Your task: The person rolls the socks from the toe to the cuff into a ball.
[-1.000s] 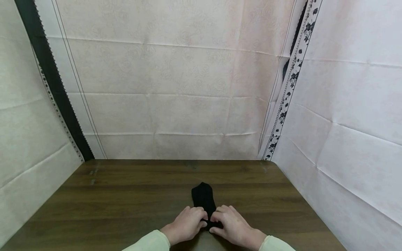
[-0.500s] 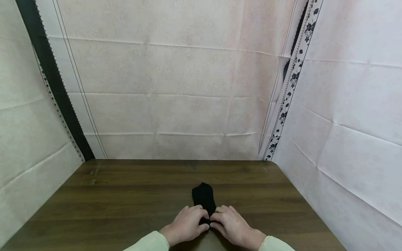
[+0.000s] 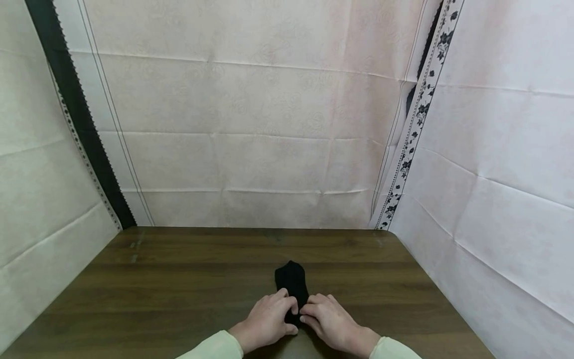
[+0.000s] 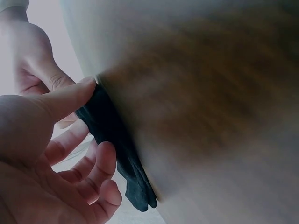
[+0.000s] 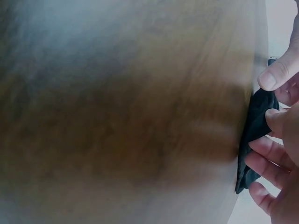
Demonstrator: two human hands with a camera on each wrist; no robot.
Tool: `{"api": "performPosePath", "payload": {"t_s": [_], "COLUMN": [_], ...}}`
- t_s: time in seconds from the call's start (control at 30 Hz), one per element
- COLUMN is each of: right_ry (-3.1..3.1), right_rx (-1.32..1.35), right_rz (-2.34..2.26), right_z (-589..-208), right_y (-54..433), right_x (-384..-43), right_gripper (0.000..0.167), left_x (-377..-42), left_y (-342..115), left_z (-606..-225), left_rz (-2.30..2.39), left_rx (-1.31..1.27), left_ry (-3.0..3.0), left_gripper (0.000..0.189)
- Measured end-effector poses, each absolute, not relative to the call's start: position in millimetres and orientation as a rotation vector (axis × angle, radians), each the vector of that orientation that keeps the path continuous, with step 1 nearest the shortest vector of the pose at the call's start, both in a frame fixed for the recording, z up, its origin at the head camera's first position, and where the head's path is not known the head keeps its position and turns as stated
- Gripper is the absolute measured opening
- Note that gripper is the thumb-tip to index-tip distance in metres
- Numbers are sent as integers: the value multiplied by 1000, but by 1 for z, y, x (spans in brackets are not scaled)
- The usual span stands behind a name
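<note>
A black sock (image 3: 292, 281) lies lengthwise on the wooden table, its toe end pointing away from me. Both hands are at its near end. My left hand (image 3: 266, 316) has thumb and forefinger spread in a C at the near left corner, the dark cloth showing between them. In the left wrist view that thumb's tip touches the end of the sock (image 4: 112, 130), while the other fingers bend loosely alongside. My right hand (image 3: 332, 321) pinches the near right edge between thumb and fingertips; the right wrist view has its thumb on the sock (image 5: 257, 119). The fingers partly cover the near end.
The brown wooden table (image 3: 202, 279) reaches back to a pale cloth backdrop (image 3: 269, 164). Similar cloth hangs along the left side (image 3: 49, 224) and the right side (image 3: 493, 224). A dark strip (image 3: 85, 124) runs down the back left corner.
My left thumb has drawn away from the forefinger, and the left fingers reach slightly farther up the sock. The right hand has stayed nearly in place, its thumb and fingertips closer together.
</note>
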State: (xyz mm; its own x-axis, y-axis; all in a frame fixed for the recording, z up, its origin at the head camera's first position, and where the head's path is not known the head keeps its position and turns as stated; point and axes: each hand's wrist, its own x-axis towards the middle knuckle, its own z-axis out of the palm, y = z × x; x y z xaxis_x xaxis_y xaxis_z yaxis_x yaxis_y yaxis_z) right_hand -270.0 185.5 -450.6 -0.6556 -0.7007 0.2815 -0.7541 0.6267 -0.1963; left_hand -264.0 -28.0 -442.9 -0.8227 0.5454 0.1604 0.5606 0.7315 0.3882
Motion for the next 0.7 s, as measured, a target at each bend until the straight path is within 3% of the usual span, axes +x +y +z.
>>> {"api": "performPosePath", "payload": {"t_s": [0.43, 0.7], "right_ry": [-2634, -2541], "right_rx": [1205, 1191], "right_rz": [467, 497], "right_z": [-453, -455], "right_y": [184, 184], "right_x": [-271, -269], "right_gripper": [9, 8], "left_x": [-268, -267], "left_y": [-29, -31], "left_z": [-444, -444], "left_rz": [-599, -566], "left_rx": [-979, -1004], "left_ry": [-2832, -2800], "left_gripper": [6, 5]}}
